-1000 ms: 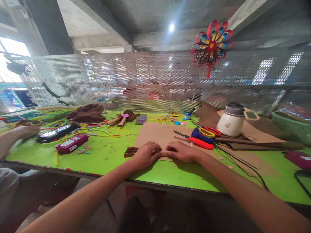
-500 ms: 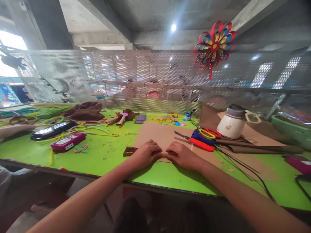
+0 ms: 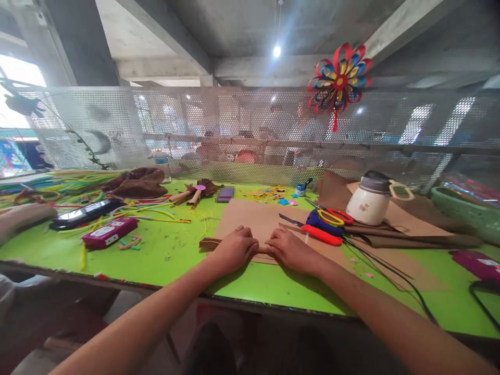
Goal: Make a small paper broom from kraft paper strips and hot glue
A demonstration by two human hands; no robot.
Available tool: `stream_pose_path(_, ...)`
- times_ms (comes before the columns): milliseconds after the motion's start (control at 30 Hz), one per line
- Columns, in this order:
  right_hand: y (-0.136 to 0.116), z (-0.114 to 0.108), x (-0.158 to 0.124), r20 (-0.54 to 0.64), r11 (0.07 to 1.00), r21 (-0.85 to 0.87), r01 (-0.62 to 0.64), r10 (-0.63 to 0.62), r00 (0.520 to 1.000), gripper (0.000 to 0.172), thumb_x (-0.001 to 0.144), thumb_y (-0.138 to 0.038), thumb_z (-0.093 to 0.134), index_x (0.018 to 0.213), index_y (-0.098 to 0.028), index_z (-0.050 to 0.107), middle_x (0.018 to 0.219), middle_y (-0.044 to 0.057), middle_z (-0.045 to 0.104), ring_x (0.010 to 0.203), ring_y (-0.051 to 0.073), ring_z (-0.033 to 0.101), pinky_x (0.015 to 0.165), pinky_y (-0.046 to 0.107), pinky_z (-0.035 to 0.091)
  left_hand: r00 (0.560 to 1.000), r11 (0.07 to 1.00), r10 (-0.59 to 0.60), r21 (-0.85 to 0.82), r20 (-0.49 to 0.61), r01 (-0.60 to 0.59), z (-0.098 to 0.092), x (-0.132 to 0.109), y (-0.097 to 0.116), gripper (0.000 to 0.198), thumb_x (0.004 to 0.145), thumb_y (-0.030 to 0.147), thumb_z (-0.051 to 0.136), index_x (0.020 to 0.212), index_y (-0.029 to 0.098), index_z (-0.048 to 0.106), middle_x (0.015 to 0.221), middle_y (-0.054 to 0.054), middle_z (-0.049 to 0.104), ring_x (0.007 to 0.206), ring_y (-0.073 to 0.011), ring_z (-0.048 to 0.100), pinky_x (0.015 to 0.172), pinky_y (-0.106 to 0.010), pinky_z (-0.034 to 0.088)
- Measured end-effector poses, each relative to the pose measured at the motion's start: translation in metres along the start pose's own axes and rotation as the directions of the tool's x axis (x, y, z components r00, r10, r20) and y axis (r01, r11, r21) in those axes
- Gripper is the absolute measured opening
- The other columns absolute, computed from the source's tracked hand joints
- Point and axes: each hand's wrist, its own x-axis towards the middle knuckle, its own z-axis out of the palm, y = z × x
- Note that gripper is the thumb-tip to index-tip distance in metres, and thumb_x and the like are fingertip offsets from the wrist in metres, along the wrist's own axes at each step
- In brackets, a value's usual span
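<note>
Both hands rest near the table's front edge on a light brown paper sheet [image 3: 250, 213]. A narrow folded or rolled strip of brown paper [image 3: 265, 249] runs between them. My left hand [image 3: 236, 249] has its fingers closed on the strip's left part. Past its wrist side a darker pleated brown end [image 3: 209, 243] sticks out. My right hand [image 3: 288, 247] pinches the strip's right part, fingers curled. A craft knife with a red handle [image 3: 322, 235] lies just beyond my right hand, beside scissors with red and yellow handles [image 3: 331, 216].
A white jug [image 3: 369, 200] stands at the right on brown paper, near a green basket [image 3: 466, 211]. At the left are a purple box [image 3: 110, 233], a black phone-like device [image 3: 85, 212] and pipe cleaners. Another person's sleeve [image 3: 23, 221] lies at the far left.
The camera view has tilted slightly. My hands stay on the strip, with the fingers shifted a little; the pleated end at the left looks flatter.
</note>
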Motion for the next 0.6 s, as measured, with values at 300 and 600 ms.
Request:
stream_pose_path(300,0.002,0.001,-0.002,0.013,0.995,-0.09,-0.045,0.047,0.999,0.031,0.096,-0.033,0.041,0.091,-0.016,0.067,0.083,0.008,0.054,0.081,0.019,0.047,0.072,0.031,0.038,0.999,1.0,-0.01,-0.007,-0.049,0.009,0.002,-0.006,0.004,0.023,0.091,0.026,0.044,0.101,0.017,0.063,0.091,-0.008,0.055,0.086,-0.0191,0.052,0.078,-0.03,0.041)
stream_pose_path(600,0.0,0.001,-0.004,-0.185,0.999,0.002,-0.045,0.045,0.982,0.02,0.091,-0.019,0.047,0.086,-0.014,0.066,0.084,0.008,0.059,0.085,0.02,0.049,0.082,0.035,0.04,0.999,0.996,0.042,0.078,0.003,-0.042,0.003,0.004,-0.007,0.026,0.091,0.029,0.046,0.079,0.018,0.066,0.076,-0.005,0.056,0.079,-0.0184,0.051,0.075,-0.03,0.039)
